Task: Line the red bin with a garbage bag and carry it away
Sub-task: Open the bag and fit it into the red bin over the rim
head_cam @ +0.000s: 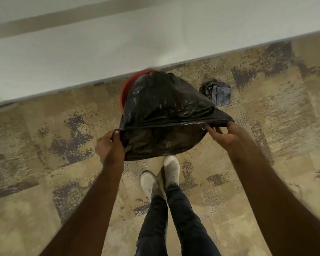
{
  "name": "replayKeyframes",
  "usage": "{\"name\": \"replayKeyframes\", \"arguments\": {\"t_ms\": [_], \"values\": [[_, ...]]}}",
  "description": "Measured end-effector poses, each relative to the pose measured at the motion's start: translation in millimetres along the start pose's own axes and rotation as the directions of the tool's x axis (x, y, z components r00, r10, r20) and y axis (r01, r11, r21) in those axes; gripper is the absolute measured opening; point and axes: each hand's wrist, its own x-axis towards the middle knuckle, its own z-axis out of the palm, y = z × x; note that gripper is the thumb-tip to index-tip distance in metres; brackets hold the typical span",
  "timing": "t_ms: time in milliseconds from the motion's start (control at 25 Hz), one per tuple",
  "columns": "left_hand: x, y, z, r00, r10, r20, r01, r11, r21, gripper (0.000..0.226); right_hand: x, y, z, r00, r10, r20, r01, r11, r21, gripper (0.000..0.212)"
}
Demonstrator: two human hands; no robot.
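Observation:
A black garbage bag (166, 106) is stretched open in front of me, its mouth pulled wide between both hands. My left hand (110, 145) pinches the bag's rim at its left corner. My right hand (223, 133) grips the rim at the right corner. Behind and under the bag stands the red bin (127, 89) on the floor against the wall. Only the bin's left edge and a strip of its rim show; the bag covers the remainder.
A folded dark packet of bags (217, 94) lies on the patterned carpet (44, 145) right of the bin. A pale wall (100, 48) runs across the top. My white shoes (161, 174) and dark trousers stand just below the bag.

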Motion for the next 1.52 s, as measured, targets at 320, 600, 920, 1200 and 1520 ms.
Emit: {"name": "replayKeyframes", "arguments": {"t_ms": [320, 600, 920, 1200, 1520], "values": [[-10.9, 18.8, 6.8, 0.951, -0.284, 0.125, 0.307, 0.919, -0.249, 0.024, 2.0, 29.8, 5.5, 0.85, -0.501, 0.162, 0.502, 0.679, -0.536, 0.024], [-0.1, 71.3, -6.3, 0.925, -0.333, 0.185, 0.364, 0.628, -0.688, 0.029, -6.7, 33.1, 30.5, 0.563, -0.692, 0.452, 0.762, 0.222, -0.609, 0.036], [13.5, 78.7, -12.5, 0.987, -0.124, 0.098, 0.152, 0.913, -0.377, 0.021, -20.3, 21.3, 61.6, 0.472, -0.738, 0.482, 0.808, 0.143, -0.572, 0.032], [15.5, 88.6, -8.5, 0.971, -0.135, 0.198, 0.213, 0.863, -0.458, 0.032, -29.3, 27.7, 69.6, 0.428, -0.699, 0.573, 0.825, 0.043, -0.563, 0.039], [14.1, 104.5, -1.1, 1.0, 0.013, 0.027, 0.004, 0.82, -0.573, 0.033, -42.5, 34.2, 88.6, 0.344, -0.711, 0.613, 0.877, 0.01, -0.481, 0.044]]}}
